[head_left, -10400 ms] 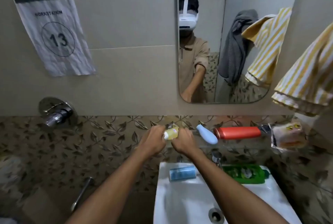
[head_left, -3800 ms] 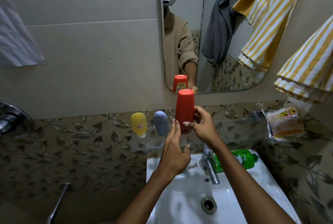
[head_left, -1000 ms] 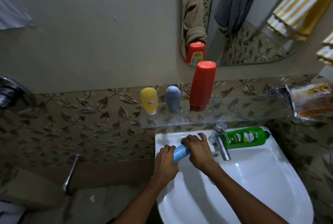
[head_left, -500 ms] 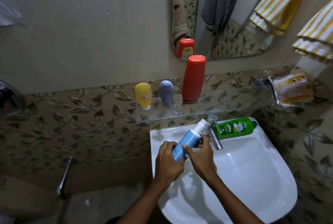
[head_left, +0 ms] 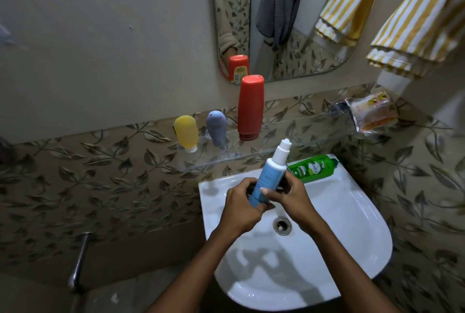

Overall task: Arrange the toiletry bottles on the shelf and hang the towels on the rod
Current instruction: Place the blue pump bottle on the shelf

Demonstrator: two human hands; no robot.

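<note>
Both hands were over the white sink (head_left: 352, 212), wrapped around the lower half of a blue bottle (head_left: 268, 181) with a white pump top, held tilted so the top pointed up and to the right. Left hand (head_left: 241, 208): fingers closed round the bottle's base. Right hand (head_left: 289, 195): fingers closed on the body from the other side, thumb laid across the front. On the glass shelf (head_left: 314, 136) stood three bottles cap-down in a row: yellow bottle (head_left: 186, 132), grey bottle (head_left: 217, 130), tall red bottle (head_left: 250, 107), each just beside the next. A green bottle (head_left: 313, 167) lay on its side on the sink's back rim. A clear packet (head_left: 372, 113), contents unclear, sat at the shelf's right end. A yellow-striped towel (head_left: 422, 23) hung upper right; a mirror (head_left: 309, 55) reflected a grey towel.
</note>
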